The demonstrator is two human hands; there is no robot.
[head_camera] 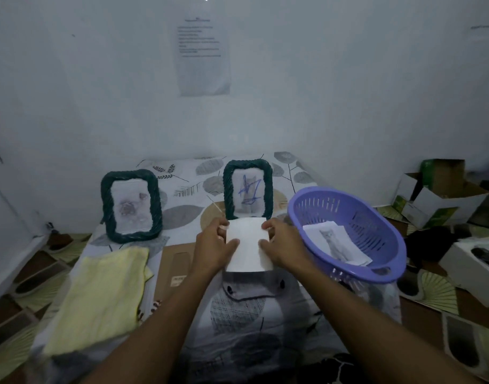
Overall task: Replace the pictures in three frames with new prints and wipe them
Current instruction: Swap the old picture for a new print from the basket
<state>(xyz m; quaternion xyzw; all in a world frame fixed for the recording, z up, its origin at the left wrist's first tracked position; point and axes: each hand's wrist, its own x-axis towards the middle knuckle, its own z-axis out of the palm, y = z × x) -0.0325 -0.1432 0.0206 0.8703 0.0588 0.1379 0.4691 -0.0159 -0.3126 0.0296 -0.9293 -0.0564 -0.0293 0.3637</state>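
Note:
Both my hands hold a white sheet of paper (pixel 248 245) above the table, its blank side toward me. My left hand (pixel 215 245) pinches its left edge and my right hand (pixel 282 245) pinches its right edge. Just behind the sheet stands a dark green rope-edged frame (pixel 228 189) with a cat picture scribbled over in blue. A second green frame (pixel 106 206) stands at the left with a faded picture. A cat print (pixel 338 246) lies in the purple basket (pixel 357 275) at the right. A yellow cloth (pixel 104 295) lies at the front left.
A brown cardboard backing (pixel 179 261) lies flat on the leaf-patterned tablecloth (pixel 187 187) between the cloth and my hands. Open cardboard boxes (pixel 437 200) sit on the floor at the right. A white wall with a taped paper note (pixel 203 54) rises behind the table.

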